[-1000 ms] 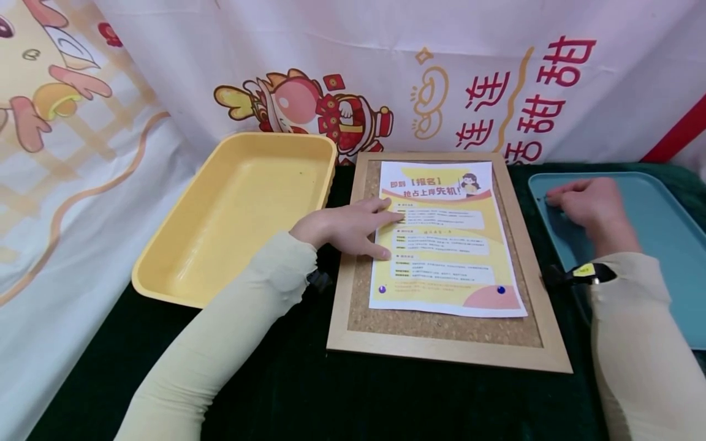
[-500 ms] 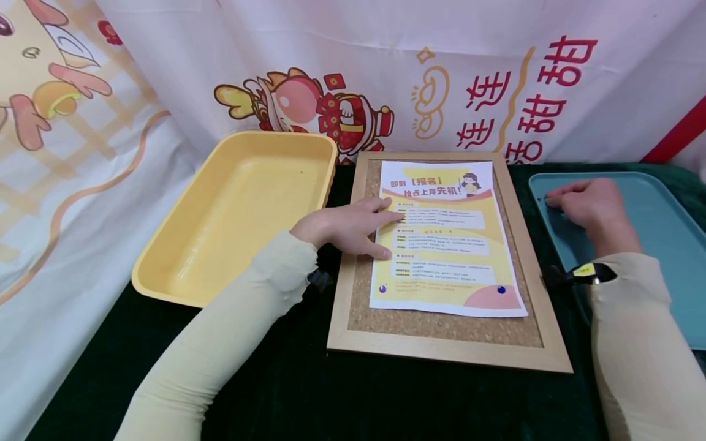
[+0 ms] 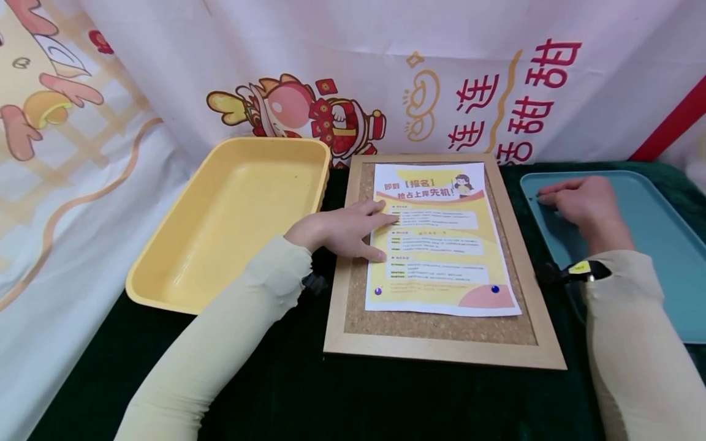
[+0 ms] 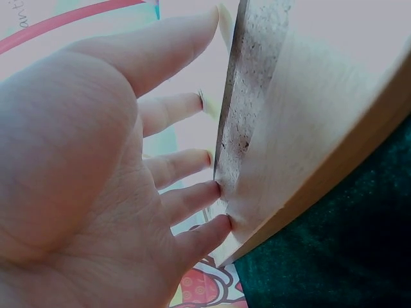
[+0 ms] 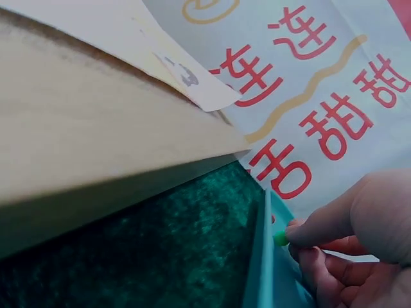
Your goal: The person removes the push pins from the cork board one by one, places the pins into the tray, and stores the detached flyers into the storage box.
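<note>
A yellow and white printed sheet (image 3: 436, 245) lies on a wood-framed cork board (image 3: 441, 327). Two round-headed push pins, a purple one (image 3: 377, 291) and a blue one (image 3: 495, 289), sit near its lower corners. My left hand (image 3: 347, 231) rests on the sheet's left edge with fingers spread, the palm crossing the frame. Over the left rim of the blue tray (image 3: 662, 263), my right hand (image 3: 587, 205) pinches a small green push pin (image 5: 280, 239) between thumb and forefinger. Most of that pin is hidden by the fingertips.
To the left of the board stands a deep yellow tray (image 3: 220, 220). Dark green cloth (image 3: 419, 398) covers the table. Behind everything hangs a white printed curtain (image 3: 342, 37). In the right wrist view, the sheet's upper corner (image 5: 215, 96) lifts off the board.
The head view has shifted slightly, so everything sits a little further left in it. Both hands keep their places, one on the sheet and one at the blue tray.
</note>
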{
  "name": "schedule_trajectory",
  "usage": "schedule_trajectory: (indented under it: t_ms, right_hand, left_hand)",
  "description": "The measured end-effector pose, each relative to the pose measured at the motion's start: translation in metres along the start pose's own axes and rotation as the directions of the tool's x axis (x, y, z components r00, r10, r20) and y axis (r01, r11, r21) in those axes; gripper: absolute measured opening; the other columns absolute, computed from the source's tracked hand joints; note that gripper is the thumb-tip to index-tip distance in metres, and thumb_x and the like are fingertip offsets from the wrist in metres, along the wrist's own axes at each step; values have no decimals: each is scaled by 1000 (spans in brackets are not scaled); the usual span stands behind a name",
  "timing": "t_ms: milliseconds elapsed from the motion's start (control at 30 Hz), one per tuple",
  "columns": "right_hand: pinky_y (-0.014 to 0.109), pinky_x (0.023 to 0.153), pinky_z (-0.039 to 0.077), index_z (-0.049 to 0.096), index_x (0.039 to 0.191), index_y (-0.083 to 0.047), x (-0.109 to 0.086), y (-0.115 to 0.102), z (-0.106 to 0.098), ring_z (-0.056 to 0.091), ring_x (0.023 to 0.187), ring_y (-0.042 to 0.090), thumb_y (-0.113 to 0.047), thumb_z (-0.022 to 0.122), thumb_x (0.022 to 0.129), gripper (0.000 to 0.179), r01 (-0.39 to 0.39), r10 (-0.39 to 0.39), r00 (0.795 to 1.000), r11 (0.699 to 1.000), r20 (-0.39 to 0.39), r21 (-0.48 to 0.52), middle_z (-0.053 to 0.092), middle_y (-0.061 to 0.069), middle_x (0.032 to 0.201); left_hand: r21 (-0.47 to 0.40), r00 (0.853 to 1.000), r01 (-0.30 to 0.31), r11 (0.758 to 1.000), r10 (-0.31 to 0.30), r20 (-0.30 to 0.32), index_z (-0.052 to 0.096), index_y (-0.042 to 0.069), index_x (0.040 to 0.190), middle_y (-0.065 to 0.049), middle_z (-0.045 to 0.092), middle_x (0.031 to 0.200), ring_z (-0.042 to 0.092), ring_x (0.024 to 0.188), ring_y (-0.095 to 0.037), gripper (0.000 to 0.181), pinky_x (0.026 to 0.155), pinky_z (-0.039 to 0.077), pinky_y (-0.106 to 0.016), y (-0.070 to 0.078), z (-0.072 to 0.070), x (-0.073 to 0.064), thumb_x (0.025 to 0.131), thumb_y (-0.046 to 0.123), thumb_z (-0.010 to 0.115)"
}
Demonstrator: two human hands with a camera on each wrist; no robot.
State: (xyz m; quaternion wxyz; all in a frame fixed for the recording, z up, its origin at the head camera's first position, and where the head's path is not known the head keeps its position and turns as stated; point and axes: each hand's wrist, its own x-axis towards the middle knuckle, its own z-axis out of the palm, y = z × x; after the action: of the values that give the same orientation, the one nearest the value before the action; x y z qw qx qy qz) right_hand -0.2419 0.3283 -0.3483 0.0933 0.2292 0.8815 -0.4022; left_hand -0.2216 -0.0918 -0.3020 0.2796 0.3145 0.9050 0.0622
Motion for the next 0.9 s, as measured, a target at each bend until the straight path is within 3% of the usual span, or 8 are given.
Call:
schedule_trajectory:
  t_ms: [167,333,633,767,900]
  right_hand:
    - [44,94,45,58,153,-18,-3,-8,-2,46,128,32,-44,58,108,52,40,-39,999,998,-12,47,45,20,159]
    - [44,96,47,59,153,-25,-18,-29,-3,39,140,31,-56,59,103,59,88,-84,995,993,-52,74,44,14,162]
    - [56,113,47,60,152,-26,-52,-70,6,34,149,32,-58,60,102,59,194,-192,981,980,-39,55,43,13,166]
    - [51,108,49,65,148,-24,-67,-84,13,38,143,30,-54,63,102,54,257,-257,966,966,-26,31,50,12,159]
    - [37,95,51,69,143,-20,-80,-94,23,46,130,26,-47,67,103,48,345,-345,938,938,-23,6,58,11,148]
  left_hand:
    - [-3,1000,-5,1000,5,-7,20,27,172,-10,3,181,4,168,-31,84,134,18,-51,-3,2,-1,104,50,64]
    - [-3,1000,-3,1000,3,-8,17,25,172,-10,4,181,6,168,-31,86,134,18,-50,-4,2,-2,105,48,64]
    - [-7,1000,-9,1000,9,-6,17,25,172,-9,4,181,5,168,-30,86,135,17,-49,-4,1,-1,105,46,65]
    - [-11,1000,-8,1000,8,-4,17,25,172,-8,4,181,4,168,-29,86,135,17,-49,-4,1,-1,105,46,65]
    - [-10,1000,-5,1000,5,1,17,25,172,-8,3,181,4,168,-30,86,135,17,-49,-3,0,-1,105,45,65]
